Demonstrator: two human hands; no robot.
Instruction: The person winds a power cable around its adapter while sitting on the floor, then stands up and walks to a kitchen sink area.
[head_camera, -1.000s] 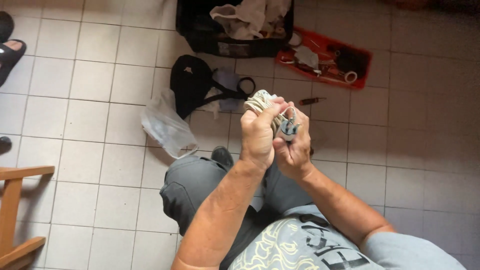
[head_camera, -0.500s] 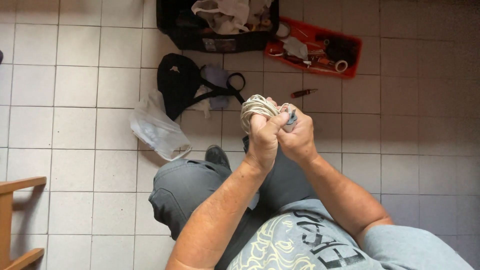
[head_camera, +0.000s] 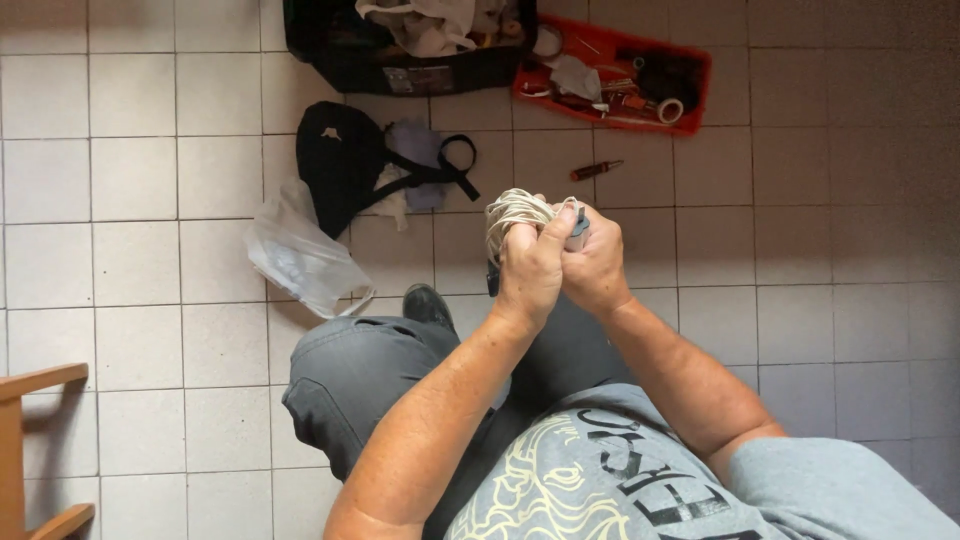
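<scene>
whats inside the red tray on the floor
The red tray holds a roll of tape, a crumpled pale rag, a dark bundle at its right end and small tools. What lies under the rag and bundle is covered.

Red tray (head_camera: 700, 85) w/ tools, black bag (head_camera: 340, 60), screwdriver (head_camera: 597, 170), plastic bag (head_camera: 295, 255)

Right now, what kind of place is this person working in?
Probably a room at home or a small workshop: a pale tiled floor, an orange tray of tools and tape, an open black bag, and a screwdriver.
</scene>
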